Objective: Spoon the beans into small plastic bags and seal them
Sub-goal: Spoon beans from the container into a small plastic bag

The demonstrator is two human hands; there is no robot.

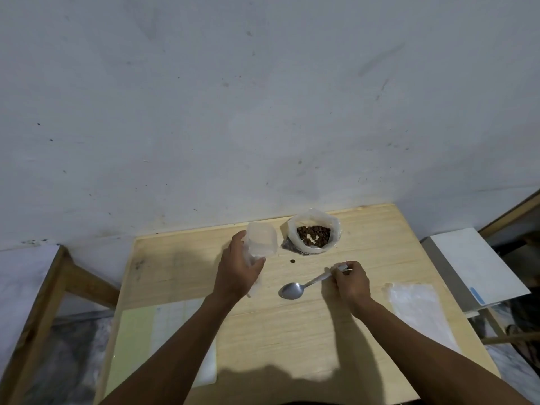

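Observation:
A large plastic bag, rolled open and full of brown beans, stands at the back of the wooden table. Just left of it my left hand holds a small clear plastic bag upright with its mouth open. My right hand pinches the handle of a metal spoon. The spoon's empty bowl lies on the table between my hands. One loose bean sits on the wood in front of the big bag.
A pile of flat clear bags lies on the table's right side. A pale green sheet and paper cover the near left. A white board rests beyond the right edge, a wooden frame stands left, and a wall rises right behind.

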